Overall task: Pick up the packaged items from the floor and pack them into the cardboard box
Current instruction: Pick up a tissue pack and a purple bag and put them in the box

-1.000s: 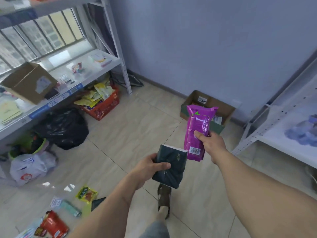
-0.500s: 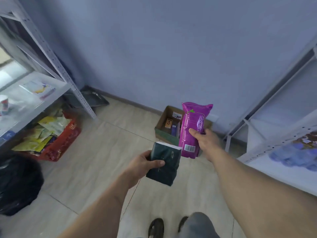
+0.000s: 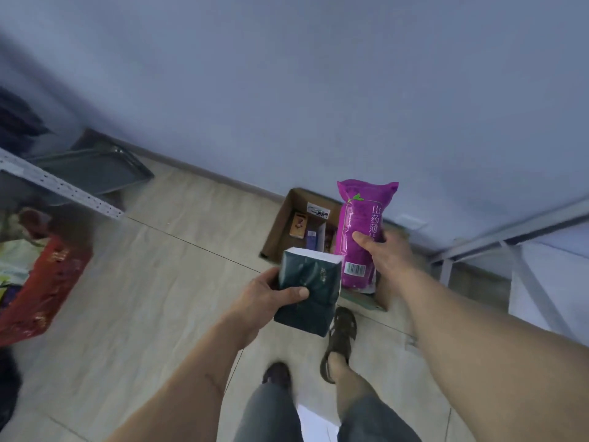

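1. Since a second ago the cardboard box (image 3: 280, 231) has come much closer in the view, from the far wall at 1 o'clock to just ahead of the person's feet, and the items scattered on the floor at 7 o'clock are out of sight.
2. Both packets sit in the same hands as before.
3. On the left hand (image 3: 264, 298), the grip is curled around a dark green packet (image 3: 307, 291), thumb across its front face, with the packet tilted and held at the centre of the view.
4. On the right hand (image 3: 385, 253), the grip pinches a purple packet (image 3: 358, 231) at its middle, thumb on the printed front, holding it upright at about 1 o'clock from the green one.
5. The purple packet hangs over the open box, which rests on the tiled floor (image 3: 165, 266) against the blue wall (image 3: 318, 90) and already holds several small packages.
6. One sandalled foot (image 3: 341, 333) stands just short of the box's near edge.
7. A red basket (image 3: 41, 282) sits at 9 o'clock beneath a metal shelf (image 3: 60, 186), and a grey tray (image 3: 92, 167) lies at 10 o'clock.
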